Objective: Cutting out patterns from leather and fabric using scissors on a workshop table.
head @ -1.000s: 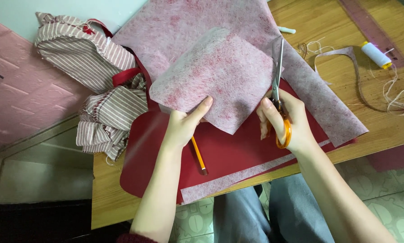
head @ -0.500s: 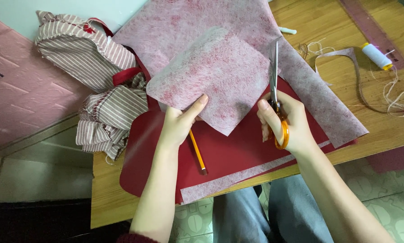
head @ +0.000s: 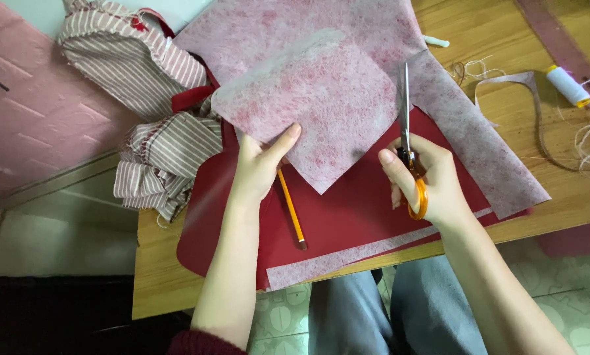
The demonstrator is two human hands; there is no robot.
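Above the red sheet [head: 347, 217] on the worktop [head: 505, 39], the left hand [head: 259, 164] pinches a pink fabric piece [head: 308, 112]; the right hand [head: 426, 177] grasps orange-handled scissors [head: 408, 141], blades against the fabric's right edge.

L hand [head: 259, 167] on interfacing [head: 311, 112], R w/ scissors [head: 408, 141]

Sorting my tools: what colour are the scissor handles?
Orange, on the scissors in the right hand; head view.

Soft, even daylight fills the view with only faint shadows under the fabric, no glare, sharp focus at the centre, slight stretching toward the edges, and a dim, dark lower-left corner.
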